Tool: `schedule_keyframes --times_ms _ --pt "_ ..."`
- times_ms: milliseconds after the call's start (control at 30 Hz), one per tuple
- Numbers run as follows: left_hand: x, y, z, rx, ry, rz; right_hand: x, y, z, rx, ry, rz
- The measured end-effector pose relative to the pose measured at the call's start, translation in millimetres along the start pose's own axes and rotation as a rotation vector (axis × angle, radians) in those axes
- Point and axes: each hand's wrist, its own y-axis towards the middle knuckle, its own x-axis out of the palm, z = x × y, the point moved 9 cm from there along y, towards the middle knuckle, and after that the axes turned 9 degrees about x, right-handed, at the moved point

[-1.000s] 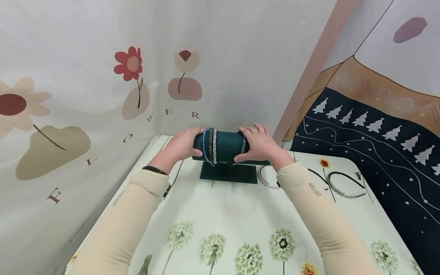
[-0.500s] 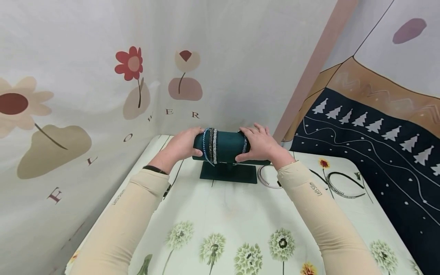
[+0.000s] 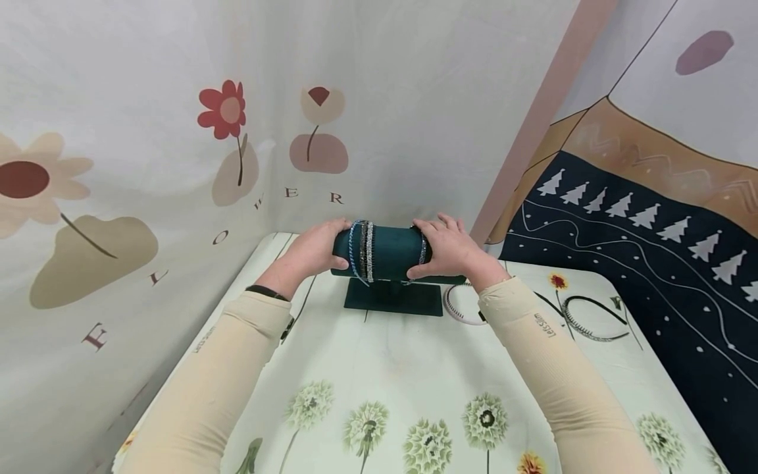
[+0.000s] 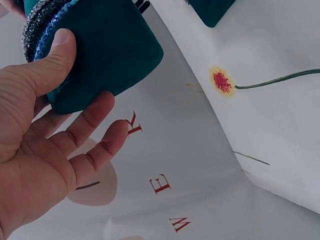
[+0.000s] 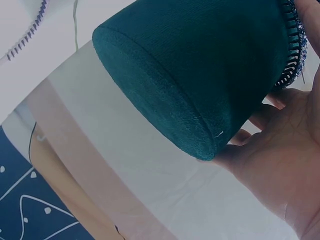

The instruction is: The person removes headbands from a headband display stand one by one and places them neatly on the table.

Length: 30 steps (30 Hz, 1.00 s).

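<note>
A dark green velvet display stand (image 3: 395,253) has a horizontal roll above a flat base. Around its left part sit a blue braided headband (image 3: 353,253), a dark one (image 3: 363,250) and a silver glittery one (image 3: 370,251). My left hand (image 3: 316,249) grips the roll's left end, thumb in front (image 4: 60,50) and fingers behind. Toward the right end, my right hand (image 3: 447,249) holds a blue-silver toothed headband (image 5: 294,47) that straddles the roll, thumb low in front and fingers over the top. The roll's bare right end (image 5: 155,95) shows in the right wrist view.
On the flower-printed tablecloth (image 3: 397,368), a pale toothed headband (image 3: 456,313) lies right of the base, partly behind my right wrist. Farther right lies a black and silver headband (image 3: 592,329). Printed cloth walls (image 3: 414,131) rise close behind the stand.
My right hand and the toothed headband have shifted very slightly to the right along the roll. The left hand and the stand have kept their place.
</note>
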Motion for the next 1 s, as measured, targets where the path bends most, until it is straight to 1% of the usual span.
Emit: schedule_keyframes --times_ms 367,600,1000 --pt "0.5 -0.2 0.6 0.002 0.006 0.000 4 0.1 4 0.029 -0.001 -0.022" --pt "1.1 0.1 -0.1 0.000 0.000 0.003 6 -2.0 6 0.008 0.009 -0.023" --pt "1.8 -0.7 -1.3 0.002 0.006 0.007 5 -7.8 10 -0.029 -0.041 0.071"
